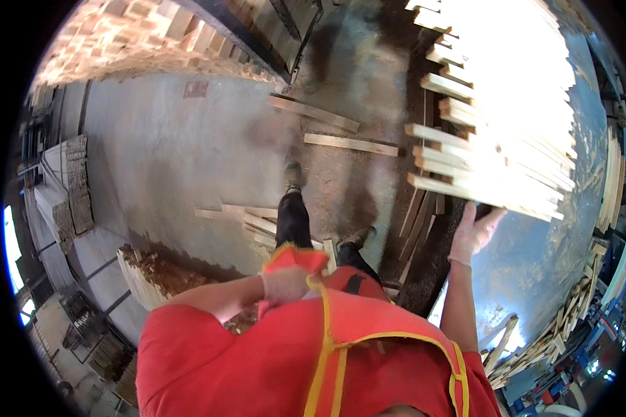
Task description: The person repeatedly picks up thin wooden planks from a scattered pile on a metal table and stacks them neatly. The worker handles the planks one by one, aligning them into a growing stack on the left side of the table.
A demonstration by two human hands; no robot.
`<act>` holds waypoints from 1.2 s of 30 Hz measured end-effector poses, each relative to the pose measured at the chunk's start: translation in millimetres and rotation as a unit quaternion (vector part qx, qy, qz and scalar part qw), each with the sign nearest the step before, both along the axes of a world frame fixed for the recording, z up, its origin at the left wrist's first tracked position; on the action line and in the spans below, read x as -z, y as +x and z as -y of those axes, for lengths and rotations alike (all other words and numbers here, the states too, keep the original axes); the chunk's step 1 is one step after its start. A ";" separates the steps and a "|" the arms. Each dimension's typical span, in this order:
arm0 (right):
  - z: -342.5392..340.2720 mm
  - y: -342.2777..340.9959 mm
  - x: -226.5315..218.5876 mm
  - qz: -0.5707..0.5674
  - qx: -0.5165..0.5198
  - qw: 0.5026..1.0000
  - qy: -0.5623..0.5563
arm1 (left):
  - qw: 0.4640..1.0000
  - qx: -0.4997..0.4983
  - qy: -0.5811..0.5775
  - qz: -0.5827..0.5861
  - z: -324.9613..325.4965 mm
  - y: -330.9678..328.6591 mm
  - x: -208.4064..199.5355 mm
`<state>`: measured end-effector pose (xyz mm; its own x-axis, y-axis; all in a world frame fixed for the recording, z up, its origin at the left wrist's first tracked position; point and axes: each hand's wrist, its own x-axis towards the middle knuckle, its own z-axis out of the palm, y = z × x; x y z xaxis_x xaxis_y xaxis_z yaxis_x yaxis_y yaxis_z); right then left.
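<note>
My right hand [474,235], in a pale thin glove, is at the near side of a stack of wooden strips [445,111]. Its thumb and fingers are spread and reach up to the nearest strip [480,194], seemingly touching it; some fingertips are hidden. The strips lie side by side with uneven left ends, and glare washes out much of the stack. Close to my body, my left hand [285,283], also gloved, is closed on an orange cloth with yellow trim [297,258], which looks like part of my vest.
Loose wooden strips [351,144] lie on the floor ahead of my feet, and more strips [254,219] lie by my leg. A large wood pile [153,42] stands far left beside a dark metal frame [240,35]. Bundled boards [66,184] stand left; scattered wood [556,333] lies right.
</note>
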<state>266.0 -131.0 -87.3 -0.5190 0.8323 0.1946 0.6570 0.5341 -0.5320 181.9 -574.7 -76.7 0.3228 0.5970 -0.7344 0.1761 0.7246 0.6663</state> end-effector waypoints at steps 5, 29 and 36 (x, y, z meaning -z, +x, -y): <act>-5.3 20.8 26.5 0.066 0.016 0.997 0.025 | 0.956 0.017 0.157 0.245 46.0 -80.6 135.3; 14.9 35.6 -23.3 0.282 0.293 0.913 0.002 | 0.753 0.086 0.121 -0.641 -63.6 -433.3 637.1; 12.1 48.4 -20.2 0.442 0.338 0.824 0.106 | 0.815 -0.017 0.115 -0.567 -73.9 -381.7 551.6</act>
<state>314.3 -143.1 -67.1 0.0334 0.9853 0.1673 0.9235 -0.0945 0.3718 -199.9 -500.8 -628.3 -0.5065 0.7549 -0.4167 0.7558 0.6213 0.2067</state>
